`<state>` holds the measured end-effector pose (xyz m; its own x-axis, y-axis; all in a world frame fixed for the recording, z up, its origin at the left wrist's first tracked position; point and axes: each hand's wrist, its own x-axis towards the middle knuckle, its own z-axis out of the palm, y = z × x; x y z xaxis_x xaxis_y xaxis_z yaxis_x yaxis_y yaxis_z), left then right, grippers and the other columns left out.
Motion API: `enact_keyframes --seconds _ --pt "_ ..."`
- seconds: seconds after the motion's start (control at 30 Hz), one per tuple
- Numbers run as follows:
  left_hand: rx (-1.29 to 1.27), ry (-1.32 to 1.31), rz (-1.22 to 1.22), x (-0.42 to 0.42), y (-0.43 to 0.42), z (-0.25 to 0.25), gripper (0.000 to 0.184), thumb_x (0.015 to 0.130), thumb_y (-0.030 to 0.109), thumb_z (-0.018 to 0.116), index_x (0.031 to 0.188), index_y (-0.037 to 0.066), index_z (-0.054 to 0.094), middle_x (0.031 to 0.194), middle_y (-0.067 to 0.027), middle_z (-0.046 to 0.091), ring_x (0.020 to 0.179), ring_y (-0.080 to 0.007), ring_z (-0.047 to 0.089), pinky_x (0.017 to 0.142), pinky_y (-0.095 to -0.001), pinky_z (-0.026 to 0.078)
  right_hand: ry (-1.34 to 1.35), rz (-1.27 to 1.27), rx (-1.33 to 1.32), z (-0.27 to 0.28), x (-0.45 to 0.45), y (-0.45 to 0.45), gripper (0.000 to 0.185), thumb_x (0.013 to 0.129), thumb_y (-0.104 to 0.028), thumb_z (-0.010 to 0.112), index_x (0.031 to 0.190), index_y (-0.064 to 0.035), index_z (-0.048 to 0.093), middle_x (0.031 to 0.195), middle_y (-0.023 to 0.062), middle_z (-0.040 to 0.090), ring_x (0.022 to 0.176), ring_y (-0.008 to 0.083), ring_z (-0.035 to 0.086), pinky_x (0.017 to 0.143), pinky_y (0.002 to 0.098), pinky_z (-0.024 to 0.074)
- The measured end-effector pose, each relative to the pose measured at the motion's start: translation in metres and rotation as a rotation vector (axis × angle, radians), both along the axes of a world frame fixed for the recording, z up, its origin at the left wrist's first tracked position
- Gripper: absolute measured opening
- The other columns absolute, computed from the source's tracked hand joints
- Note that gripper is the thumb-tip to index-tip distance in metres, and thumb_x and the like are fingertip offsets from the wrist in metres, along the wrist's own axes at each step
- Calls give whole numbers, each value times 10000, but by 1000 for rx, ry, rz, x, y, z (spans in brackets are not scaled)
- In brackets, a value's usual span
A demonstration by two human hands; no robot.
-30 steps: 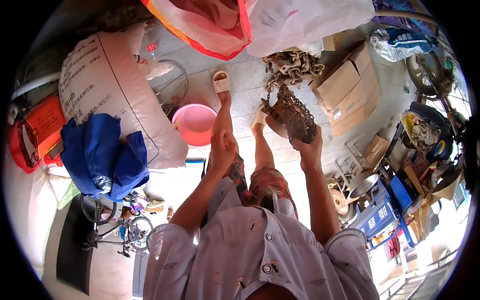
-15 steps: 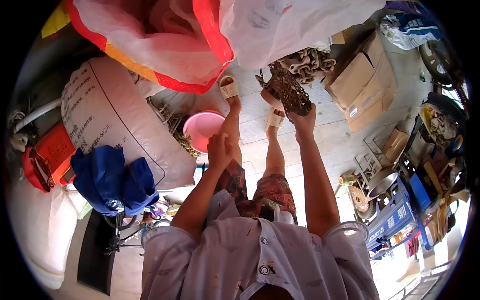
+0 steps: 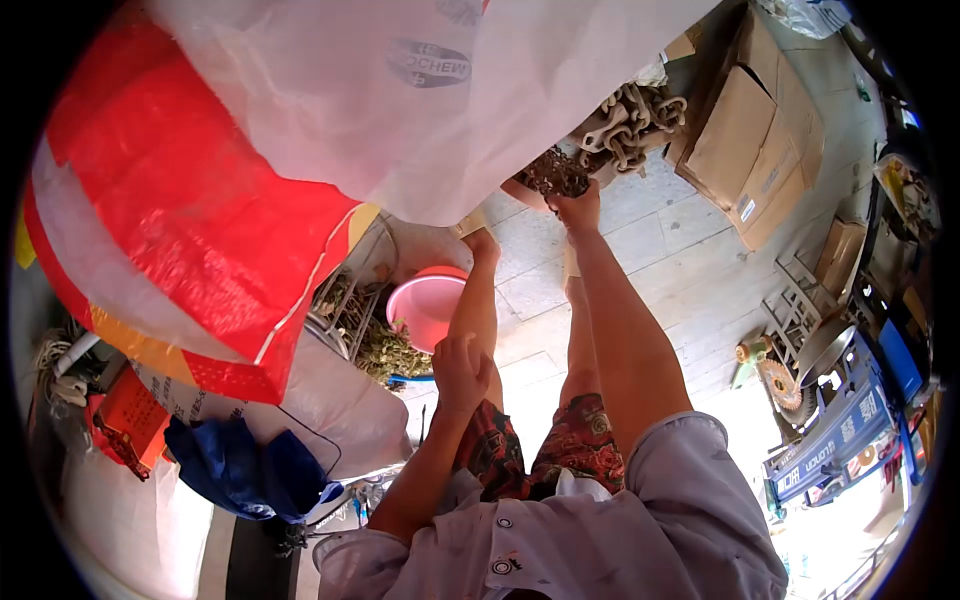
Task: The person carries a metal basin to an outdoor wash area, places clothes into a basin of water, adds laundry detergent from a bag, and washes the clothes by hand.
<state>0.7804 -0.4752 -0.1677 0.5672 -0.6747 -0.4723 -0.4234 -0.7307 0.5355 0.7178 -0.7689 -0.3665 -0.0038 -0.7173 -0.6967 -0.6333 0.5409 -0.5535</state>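
Observation:
My right hand (image 3: 578,208) reaches down and forward, its fingers closed on a bunch of rusty chain (image 3: 556,172). The bunch hangs low at a reddish-brown basin (image 3: 522,192), partly covered by a white plastic sack (image 3: 400,100); whether it rests inside I cannot tell. Just beyond lies a heap of thicker, heavier chain (image 3: 632,125). Near my left knee, my left hand (image 3: 465,368) is curled into a loose fist, with nothing visible in it. Close by it stands a pink basin (image 3: 430,308).
A red and white bag (image 3: 200,180) fills the upper left. Below it are a bulging white sack (image 3: 345,400) and blue cloth (image 3: 240,465). Flattened cardboard (image 3: 750,140) lies at the right, with a blue metal frame (image 3: 830,430) and gear wheel (image 3: 780,385) farther right.
My right hand has lowered the rusty chain toward the reddish-brown basin. My left hand stays curled near the knee. With the view shifted, the hanging white sack and red bag cover more of it.

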Motion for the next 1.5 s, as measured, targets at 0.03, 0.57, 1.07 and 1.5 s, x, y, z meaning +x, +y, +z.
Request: enact_keyframes --seconds 0.03,0.57,1.07,1.5 --pt "18 20 -5 -2 1 -1 371 778 186 669 1106 45 569 982 -170 583 956 -383 548 830 -482 439 -37 -75 49 24 9 -17 633 566 -50 769 1139 -7 504 993 137 627 872 237 629 740 356 520" --pt "33 -31 86 -31 1 -2 375 776 205 671 1110 60 581 971 -160 588 954 -374 554 856 -477 439 240 76 -52 -7 -14 -87 173 777 -70 703 894 -4 594 907 107 647 850 223 620 756 374 515" --pt "-170 -166 445 -99 7 101 318 866 158 607 1148 32 533 1049 -177 596 993 -373 547 881 -485 438 66 488 119 197 -304 -18 261 826 -116 645 1057 -36 552 894 122 691 800 220 697 738 343 542" --pt "201 162 705 -172 174 126 367 874 343 586 1128 77 574 1024 -226 691 996 -412 649 884 -482 499 9 91 294 363 -508 27 236 876 -119 617 1101 -66 569 940 88 683 833 209 702 701 310 545"
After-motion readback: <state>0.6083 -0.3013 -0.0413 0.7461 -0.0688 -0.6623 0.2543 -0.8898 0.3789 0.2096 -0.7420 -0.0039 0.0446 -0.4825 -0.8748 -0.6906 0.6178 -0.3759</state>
